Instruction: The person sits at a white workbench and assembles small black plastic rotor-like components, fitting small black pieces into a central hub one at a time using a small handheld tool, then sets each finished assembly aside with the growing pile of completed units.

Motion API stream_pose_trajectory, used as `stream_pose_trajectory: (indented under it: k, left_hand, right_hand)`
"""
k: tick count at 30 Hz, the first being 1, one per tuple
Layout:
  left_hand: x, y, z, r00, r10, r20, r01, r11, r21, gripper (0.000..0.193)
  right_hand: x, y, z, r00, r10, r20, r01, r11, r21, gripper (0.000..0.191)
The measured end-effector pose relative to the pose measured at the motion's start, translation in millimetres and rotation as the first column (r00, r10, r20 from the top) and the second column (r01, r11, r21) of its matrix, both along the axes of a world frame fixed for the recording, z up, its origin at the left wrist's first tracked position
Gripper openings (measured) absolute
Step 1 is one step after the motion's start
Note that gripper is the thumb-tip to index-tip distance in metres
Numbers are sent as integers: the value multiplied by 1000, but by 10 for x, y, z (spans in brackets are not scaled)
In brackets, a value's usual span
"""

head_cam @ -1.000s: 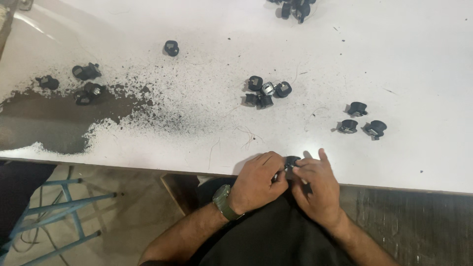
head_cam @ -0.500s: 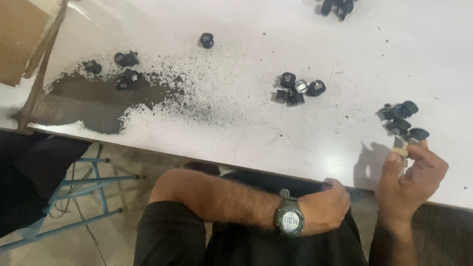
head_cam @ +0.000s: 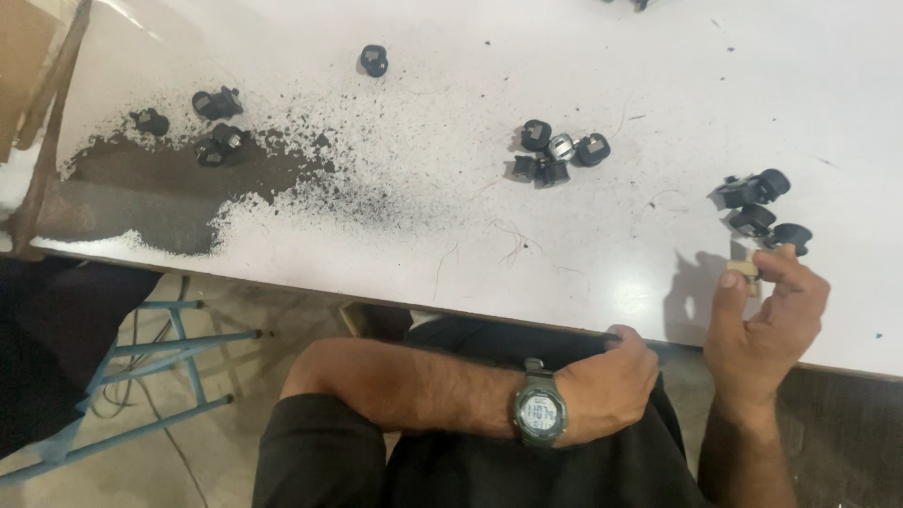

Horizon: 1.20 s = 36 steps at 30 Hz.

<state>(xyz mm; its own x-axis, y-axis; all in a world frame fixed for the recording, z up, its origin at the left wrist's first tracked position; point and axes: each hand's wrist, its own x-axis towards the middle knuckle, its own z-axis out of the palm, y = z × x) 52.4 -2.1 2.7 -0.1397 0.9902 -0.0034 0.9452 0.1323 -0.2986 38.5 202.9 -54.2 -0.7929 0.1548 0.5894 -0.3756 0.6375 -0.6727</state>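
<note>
My right hand (head_cam: 767,315) is raised over the white table (head_cam: 451,254) near its front edge. Its thumb and forefinger pinch a small beige piece (head_cam: 742,268). Just beyond the fingertips lie three small black parts (head_cam: 755,202), touching one another. My left hand (head_cam: 607,381), with a dark wristwatch (head_cam: 539,414) on the wrist, is closed into a fist against the table's front edge, the forearm lying across my lap. Whether anything is inside the fist is hidden.
Several more black parts, one with a silvery face, sit mid-table (head_cam: 555,150), another group far left (head_cam: 214,118), and a single one at the back (head_cam: 373,59). Black powder (head_cam: 188,193) covers the left front. A cardboard box (head_cam: 23,56) and a blue metal frame (head_cam: 141,376) are at left.
A second ago both hands were together at the table edge on a small black part. My right hand has since moved right to the three parts; my left has dropped to the edge.
</note>
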Motion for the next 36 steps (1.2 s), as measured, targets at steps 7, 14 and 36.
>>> stream_pose_trajectory:
  k: [7, 14, 36]
  left_hand:
    - [-256, -254, 64, 839, 0, 545, -226, 910, 348, 7]
    - [-874, -487, -72, 844, 373, 385, -516, 758, 399, 25]
    - [-1519, -647, 129, 706, 598, 380, -708, 567, 422, 41]
  right_hand:
    - [31, 91, -96, 994, -91, 54, 93, 995, -36, 26]
    - [-17, 51, -18, 992, -120, 32, 119, 993, 25, 25]
    - [-50, 91, 66, 995, -59, 76, 63, 996, -57, 19]
